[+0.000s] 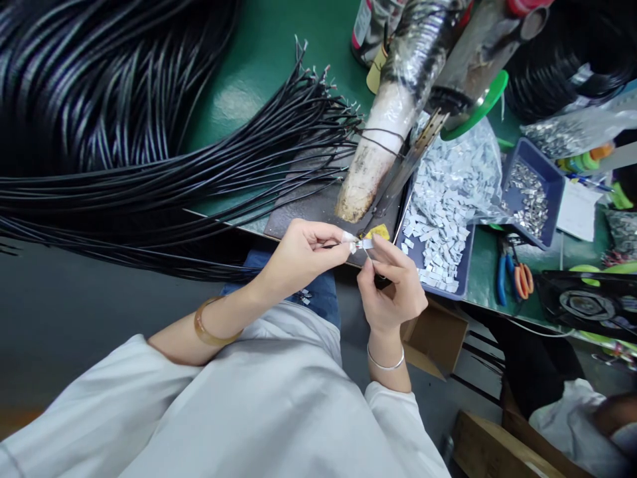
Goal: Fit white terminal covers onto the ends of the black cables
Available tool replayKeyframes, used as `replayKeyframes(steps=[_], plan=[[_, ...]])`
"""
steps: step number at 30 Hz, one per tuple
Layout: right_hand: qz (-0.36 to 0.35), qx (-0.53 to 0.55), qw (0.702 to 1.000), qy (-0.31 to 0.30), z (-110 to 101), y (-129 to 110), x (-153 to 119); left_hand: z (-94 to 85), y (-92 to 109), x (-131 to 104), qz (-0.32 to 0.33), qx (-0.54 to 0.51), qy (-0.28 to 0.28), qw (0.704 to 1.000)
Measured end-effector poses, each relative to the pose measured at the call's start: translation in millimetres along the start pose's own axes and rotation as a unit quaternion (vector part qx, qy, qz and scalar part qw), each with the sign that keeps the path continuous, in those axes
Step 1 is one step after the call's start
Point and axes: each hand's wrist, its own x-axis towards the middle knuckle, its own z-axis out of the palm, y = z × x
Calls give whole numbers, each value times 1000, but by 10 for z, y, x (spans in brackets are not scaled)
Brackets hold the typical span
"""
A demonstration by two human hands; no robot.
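Observation:
Just above my lap, at the edge of the bench, both hands meet fingertip to fingertip. My left hand is closed in a pinch, with white wrapping on a fingertip. What it pinches is small and mostly hidden, with a glint of metal. My right hand is closed on a small pale tab, which touches the piece at my left fingertips. A yellow scrap lies just behind the fingers. To the right, a blue tray holds many similar pale tabs.
Black cables with stripped ends cover the bench's left and middle. A soldering-smoke-like white, plastic-wrapped tube slants down behind my hands. Rightward are a metal-parts tray, blue-handled pliers and a cardboard box. Another person sits lower right.

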Motion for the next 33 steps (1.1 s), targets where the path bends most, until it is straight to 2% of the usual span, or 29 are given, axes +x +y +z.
replayKeyframes(steps=[5, 10, 15, 21, 27, 33], plan=[[46, 28, 998, -15, 27, 1, 15, 13, -16, 32, 4, -20, 16, 1000], [45, 19, 999, -20, 38, -10, 44, 30, 0, 42, -10, -17, 31, 999], [33, 15, 999, -16, 23, -45, 81, 54, 20, 27, 8, -21, 35, 999], [37, 3, 999, -18, -3, -37, 76, 45, 4, 27, 5, 25, 41, 999], [38, 0, 999, -2, 10, -60, 102, 42, -12, 26, 38, 69, 48, 996], [49, 28, 998, -5, 10, -57, 39, 23, 18, 22, 5, 51, 30, 998]])
